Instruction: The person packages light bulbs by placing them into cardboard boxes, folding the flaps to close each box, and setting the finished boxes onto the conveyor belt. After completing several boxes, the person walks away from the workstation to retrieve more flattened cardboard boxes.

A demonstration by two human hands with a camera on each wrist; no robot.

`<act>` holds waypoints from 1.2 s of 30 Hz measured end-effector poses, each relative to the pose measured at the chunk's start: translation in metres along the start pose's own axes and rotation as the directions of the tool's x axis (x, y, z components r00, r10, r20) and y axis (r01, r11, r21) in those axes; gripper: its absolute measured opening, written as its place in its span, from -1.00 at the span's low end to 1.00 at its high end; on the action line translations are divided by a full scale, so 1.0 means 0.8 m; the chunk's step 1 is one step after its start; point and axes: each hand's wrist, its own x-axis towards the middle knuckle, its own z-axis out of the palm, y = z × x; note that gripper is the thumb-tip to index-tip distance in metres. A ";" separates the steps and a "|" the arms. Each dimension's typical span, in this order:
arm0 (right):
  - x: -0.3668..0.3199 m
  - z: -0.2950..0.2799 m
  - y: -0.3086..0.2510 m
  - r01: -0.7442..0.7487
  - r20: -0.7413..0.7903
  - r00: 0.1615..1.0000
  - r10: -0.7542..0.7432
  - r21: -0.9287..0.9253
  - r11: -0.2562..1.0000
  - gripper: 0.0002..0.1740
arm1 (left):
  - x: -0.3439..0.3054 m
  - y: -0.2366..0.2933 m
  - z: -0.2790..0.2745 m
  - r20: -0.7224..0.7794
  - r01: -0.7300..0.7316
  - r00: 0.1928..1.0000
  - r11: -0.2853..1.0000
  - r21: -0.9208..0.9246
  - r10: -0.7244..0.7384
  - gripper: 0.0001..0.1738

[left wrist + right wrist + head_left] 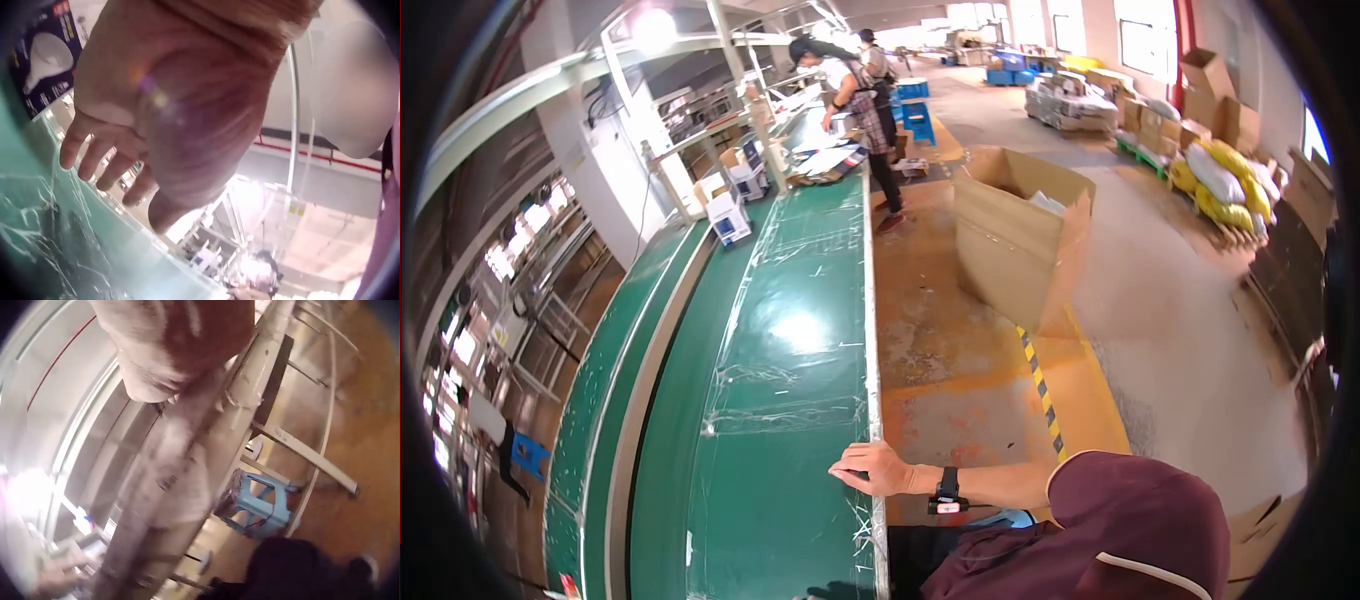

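My right hand (876,468) is at the near right edge of the green conveyor belt (760,520), its fingers pointing left over the belt and nothing held. In the right wrist view that hand fills the top, above a blurred pale rail (244,412). My left hand (175,119) appears only in the left wrist view, palm toward the camera, fingers spread slightly and nothing in them. Beside it at the upper left is a dark blue box (62,81) printed with a light bulb. The green belt (37,181) below carries strands of clear tape.
Light bulb boxes (728,215) stand farther along the belt, near a pile of flattened cartons (825,162). Another person (855,100) works there. A large open cardboard box (1020,235) stands on the floor to the right. A blue stool (265,503) sits beside the conveyor.
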 end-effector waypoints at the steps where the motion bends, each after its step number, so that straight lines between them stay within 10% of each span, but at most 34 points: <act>1: -0.001 0.001 0.001 0.005 -0.029 1.000 -0.005 0.008 1.000 -0.92 | 0.009 0.010 0.002 0.035 -0.040 0.999 0.999 -0.023 0.041 -0.30; 6: -0.002 0.000 0.007 0.083 -0.109 0.991 -0.078 0.044 0.996 -0.90 | 0.019 0.032 0.039 0.091 -0.164 0.985 0.966 0.198 0.149 -0.19; 31: -0.007 0.000 0.012 0.088 -0.103 0.991 -0.086 0.016 0.996 -0.90 | 0.071 0.067 0.011 0.048 0.008 0.999 0.996 0.085 -0.012 -0.25; 34: 0.005 -0.001 0.005 0.005 0.006 1.000 -0.005 -0.031 1.000 -0.87 | 0.074 0.058 -0.004 0.092 0.024 0.996 1.000 0.003 -0.024 -0.30; 36: 0.038 -0.011 0.023 -0.204 0.334 0.933 0.135 0.182 0.962 -0.81 | 0.080 0.036 -0.006 0.005 -0.106 0.994 0.981 -0.162 0.109 -0.30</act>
